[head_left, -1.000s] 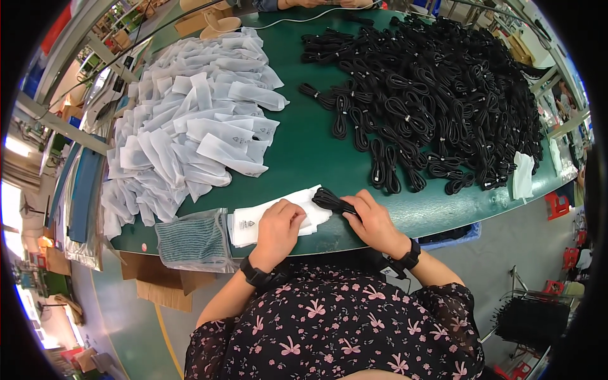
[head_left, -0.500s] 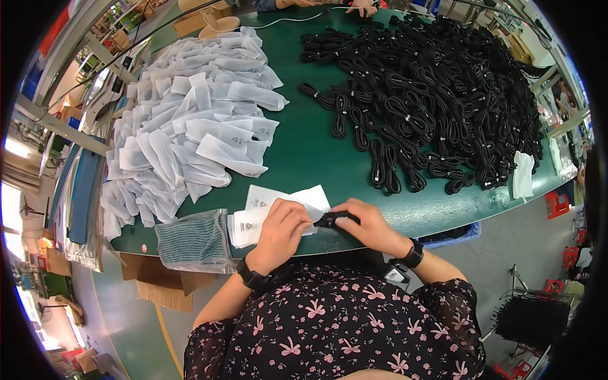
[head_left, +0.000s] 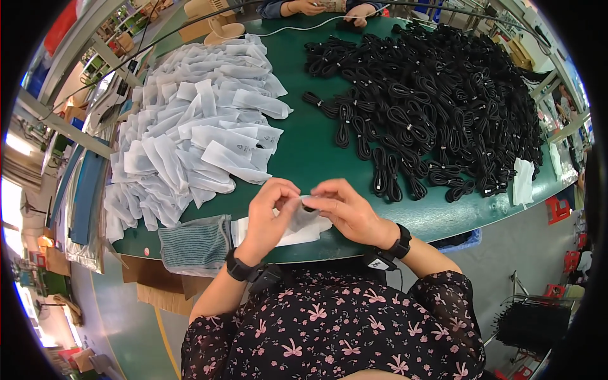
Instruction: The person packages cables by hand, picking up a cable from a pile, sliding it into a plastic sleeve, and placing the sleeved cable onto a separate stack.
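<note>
Between my hands, over the near edge of the table, is a translucent white bag (head_left: pixel 301 220). My left hand (head_left: pixel 267 212) pinches one side of it with curled fingers. My right hand (head_left: pixel 351 214) is closed at its upper edge, thumb against the bag. A small dark part of a black cable bundle (head_left: pixel 308 208) shows below my right thumb; the rest is hidden by the bag and fingers. Beneath my hands lies a stack of flat white bags (head_left: pixel 307 235). Beside it, left, is a clear packet with a striped grey-green cloth (head_left: pixel 195 246).
Filled white bags (head_left: pixel 202 130) are heaped on the left of the green table (head_left: pixel 310 149). A large pile of black coiled cables (head_left: pixel 430 107) covers the right. A white bag (head_left: pixel 523 180) lies at the right edge. Across the table, another person's hands (head_left: pixel 361 14) are at work.
The black cable bundle, plainly visible in my right hand before, is now mostly hidden at the bag. Both hands have risen slightly from the stack, with a bag between them.
</note>
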{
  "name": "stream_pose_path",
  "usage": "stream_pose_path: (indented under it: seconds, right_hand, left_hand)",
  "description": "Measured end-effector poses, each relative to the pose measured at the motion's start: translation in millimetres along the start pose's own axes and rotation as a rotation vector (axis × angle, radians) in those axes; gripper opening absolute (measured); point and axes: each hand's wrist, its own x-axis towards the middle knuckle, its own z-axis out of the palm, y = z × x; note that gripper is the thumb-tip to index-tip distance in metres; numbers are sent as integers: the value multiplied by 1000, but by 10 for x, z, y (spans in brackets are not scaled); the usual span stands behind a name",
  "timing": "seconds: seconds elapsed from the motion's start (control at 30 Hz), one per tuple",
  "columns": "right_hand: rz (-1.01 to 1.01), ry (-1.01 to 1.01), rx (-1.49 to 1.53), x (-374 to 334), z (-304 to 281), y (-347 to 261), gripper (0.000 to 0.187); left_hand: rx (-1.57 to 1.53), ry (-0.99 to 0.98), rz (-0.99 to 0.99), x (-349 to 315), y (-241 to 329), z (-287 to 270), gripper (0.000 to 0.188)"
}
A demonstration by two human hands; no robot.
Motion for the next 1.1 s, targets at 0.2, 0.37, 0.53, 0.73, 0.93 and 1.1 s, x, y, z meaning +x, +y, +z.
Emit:
stream_pose_path:
  seconds: [0.2,0.37,0.53,0.73,0.93,1.1]
  right_hand:
    - [109,128,-230,284,-171,424,45]
    - [344,-101,-817,276,-315,1107,33]
    - [426,-203,-863,285,-200,1014,26]
    - [437,-68,-350,-26,-205,675,26]
    - [446,14,-43,-389,-201,57,29]
    - [149,-136,-232,-543,-269,-96,30]
  left_hand:
    - [-653,143,-199,476,-159,-982,14]
    - [315,506,116,445,114,-794,22]
    - [333,-132,12,-226,-94,-112,20]
    - [603,-122,224,-397,-273,238,15]
    - [385,-78,-51,-423,-279,199,11]
    - [89,-24,-370,-433,-331,153,9]
